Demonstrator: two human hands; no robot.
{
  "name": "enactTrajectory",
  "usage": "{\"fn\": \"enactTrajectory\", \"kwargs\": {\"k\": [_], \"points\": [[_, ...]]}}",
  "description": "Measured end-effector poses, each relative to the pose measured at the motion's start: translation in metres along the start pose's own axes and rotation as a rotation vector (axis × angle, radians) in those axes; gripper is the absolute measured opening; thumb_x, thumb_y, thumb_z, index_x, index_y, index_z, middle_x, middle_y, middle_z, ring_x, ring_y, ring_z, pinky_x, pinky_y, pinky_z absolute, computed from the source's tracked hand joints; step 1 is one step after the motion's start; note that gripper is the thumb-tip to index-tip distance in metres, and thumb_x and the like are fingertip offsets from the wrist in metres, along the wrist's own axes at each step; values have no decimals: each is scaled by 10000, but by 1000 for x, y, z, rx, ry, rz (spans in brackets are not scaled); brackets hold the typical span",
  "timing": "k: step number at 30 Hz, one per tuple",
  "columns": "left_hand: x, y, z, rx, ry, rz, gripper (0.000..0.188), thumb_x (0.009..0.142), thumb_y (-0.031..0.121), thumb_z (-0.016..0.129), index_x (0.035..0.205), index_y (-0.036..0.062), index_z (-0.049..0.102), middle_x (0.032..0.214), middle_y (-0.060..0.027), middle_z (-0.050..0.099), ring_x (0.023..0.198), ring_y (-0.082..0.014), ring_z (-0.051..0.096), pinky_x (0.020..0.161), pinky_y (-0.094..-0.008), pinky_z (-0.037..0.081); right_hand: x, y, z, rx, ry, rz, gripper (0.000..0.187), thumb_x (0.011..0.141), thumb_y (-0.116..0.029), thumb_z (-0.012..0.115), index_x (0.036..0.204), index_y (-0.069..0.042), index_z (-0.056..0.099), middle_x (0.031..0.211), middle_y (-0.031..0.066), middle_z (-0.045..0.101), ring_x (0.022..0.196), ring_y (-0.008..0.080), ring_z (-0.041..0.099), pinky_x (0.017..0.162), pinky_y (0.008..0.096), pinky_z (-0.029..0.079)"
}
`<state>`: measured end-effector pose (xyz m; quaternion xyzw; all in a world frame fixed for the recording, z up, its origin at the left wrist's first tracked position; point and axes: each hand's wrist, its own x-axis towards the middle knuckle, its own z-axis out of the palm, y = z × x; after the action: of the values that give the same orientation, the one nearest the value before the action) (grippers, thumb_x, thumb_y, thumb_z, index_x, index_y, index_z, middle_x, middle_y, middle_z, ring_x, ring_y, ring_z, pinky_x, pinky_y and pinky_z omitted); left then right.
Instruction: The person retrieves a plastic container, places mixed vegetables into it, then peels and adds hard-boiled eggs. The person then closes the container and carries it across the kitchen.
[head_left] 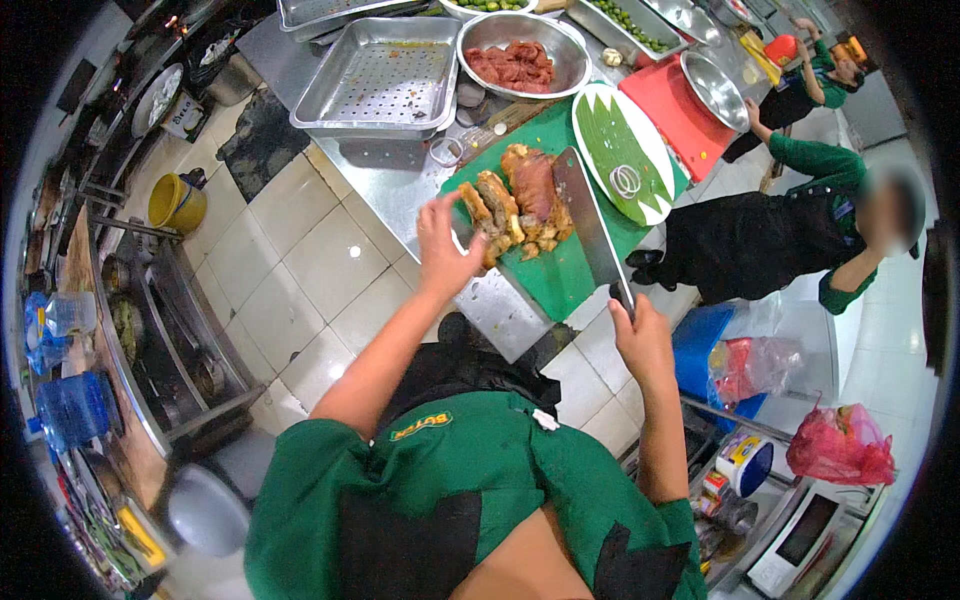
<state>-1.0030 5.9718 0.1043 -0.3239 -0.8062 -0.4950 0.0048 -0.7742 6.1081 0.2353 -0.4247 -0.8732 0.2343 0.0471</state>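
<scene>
A large piece of browned cooked meat (536, 188) lies on a green cutting board (560, 287), with chopped chunks (490, 214) at its left. My left hand (445, 242) is at the left side of these chunks, thumb and fingers apart. Its fingertips are at the edge of the meat; whether they press on it I cannot tell. My right hand (640, 338) is closed around the black handle of a cleaver (588, 217). The wide blade points away from me, along the right side of the meat. An oval white plate (658, 140) lined with green leaf and topped with onion rings (625, 181) stands at the far right.
Behind the board stand a perforated metal tray (375, 80) and a steel bowl of reddish raw meat (510, 68). A red board (668, 105) holds a metal bowl (714, 92). A co-worker (770, 235) stands at the right, another person (815, 80) farther back. A yellow bucket (177, 204) sits left.
</scene>
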Motion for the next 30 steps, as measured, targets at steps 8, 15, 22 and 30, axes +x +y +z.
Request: {"fn": "enactTrajectory", "kwargs": {"k": [8,15,22,30], "points": [[72,-6,1,48,-75,50,351,726,186,665,1050,70,594,976,-91,596,953,-248,557,887,-391,362,-19,-10,-31,249,128,-37,241,887,-207,608,862,18,527,589,153,544,502,231,554,487,359,408],[89,13,13,93,-229,37,446,663,204,673,1089,112,583,1031,-102,575,1008,-273,535,887,-411,388,-12,100,13,927,-355,466,317,959,-333,498,779,-75,460,544,17,469,348,114,415,338,257,371],[100,47,40,359,-451,90,550,610,204,658,1151,197,564,1063,-129,514,1051,-344,475,874,-492,357,15,140,75,1172,-807,409,347,957,-386,481,815,-70,468,572,32,466,378,110,424,354,263,374],[106,75,55,361,-537,100,534,640,139,654,1162,179,551,1112,-154,483,1069,-346,469,944,-460,376,38,114,60,1301,-821,329,291,967,-328,479,846,-63,475,584,36,483,393,110,433,359,252,386]]}}
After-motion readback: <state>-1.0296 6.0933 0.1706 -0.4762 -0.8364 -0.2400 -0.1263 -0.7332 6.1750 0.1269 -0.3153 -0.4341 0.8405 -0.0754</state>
